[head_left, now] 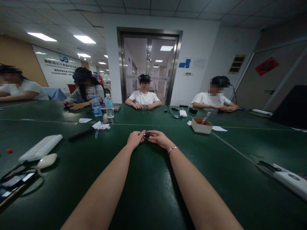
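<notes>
Both my arms reach forward over a dark green table (148, 179). My left hand (136, 139) and my right hand (159, 138) meet above its middle, fingers closed around one small black object (148, 134). Its kind is too small and too covered by fingers to make out. The left thumb and fingertips pinch its left end, while the right fingers hold it from the other side. A silver bracelet (172, 149) circles my right wrist.
Ahead right stands a small open box (201, 126). Two water bottles (96, 107) and paper scraps (102, 125) are ahead left. Nearer left lie a white power bank (41, 147), a mouse (47, 160) and a phone (16, 185). Several people sit across the table.
</notes>
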`<action>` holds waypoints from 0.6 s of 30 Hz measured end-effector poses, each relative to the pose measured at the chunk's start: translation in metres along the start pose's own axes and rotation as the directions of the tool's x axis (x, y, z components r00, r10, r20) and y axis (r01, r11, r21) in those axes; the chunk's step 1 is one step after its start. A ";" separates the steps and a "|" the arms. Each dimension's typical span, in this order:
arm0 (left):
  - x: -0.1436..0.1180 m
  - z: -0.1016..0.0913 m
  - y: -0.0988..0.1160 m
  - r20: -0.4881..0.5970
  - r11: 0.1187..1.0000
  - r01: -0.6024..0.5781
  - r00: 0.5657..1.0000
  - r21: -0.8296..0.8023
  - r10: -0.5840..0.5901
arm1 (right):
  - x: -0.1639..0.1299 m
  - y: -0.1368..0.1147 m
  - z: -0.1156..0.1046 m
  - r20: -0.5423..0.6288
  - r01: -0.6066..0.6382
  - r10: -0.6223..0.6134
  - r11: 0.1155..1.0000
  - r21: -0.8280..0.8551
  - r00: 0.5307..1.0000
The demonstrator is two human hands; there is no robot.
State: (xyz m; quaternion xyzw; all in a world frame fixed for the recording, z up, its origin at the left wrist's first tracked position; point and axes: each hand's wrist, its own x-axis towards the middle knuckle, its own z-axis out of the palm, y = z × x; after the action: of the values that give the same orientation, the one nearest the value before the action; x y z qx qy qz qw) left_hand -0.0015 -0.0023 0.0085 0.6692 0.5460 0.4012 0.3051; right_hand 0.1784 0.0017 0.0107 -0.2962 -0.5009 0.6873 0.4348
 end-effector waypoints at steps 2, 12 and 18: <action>0.001 0.000 -0.001 0.004 1.000 -0.002 1.000 -0.009 0.002 | 0.000 0.000 0.000 -0.001 -0.002 0.002 1.000 0.005 1.000; 0.006 -0.001 -0.010 0.058 0.997 -0.051 0.997 -0.063 0.054 | 0.002 -0.001 0.004 -0.077 -0.059 0.059 0.998 -0.001 0.995; 0.004 -0.001 -0.009 0.040 0.979 -0.139 0.988 -0.147 0.146 | 0.003 -0.002 0.007 -0.130 -0.095 0.091 0.995 -0.020 0.987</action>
State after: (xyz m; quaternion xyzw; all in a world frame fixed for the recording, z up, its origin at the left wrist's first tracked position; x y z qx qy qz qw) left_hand -0.0066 0.0038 0.0029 0.6929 0.4583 0.4432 0.3366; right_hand 0.1716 0.0020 0.0147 -0.3686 -0.4664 0.6797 0.4296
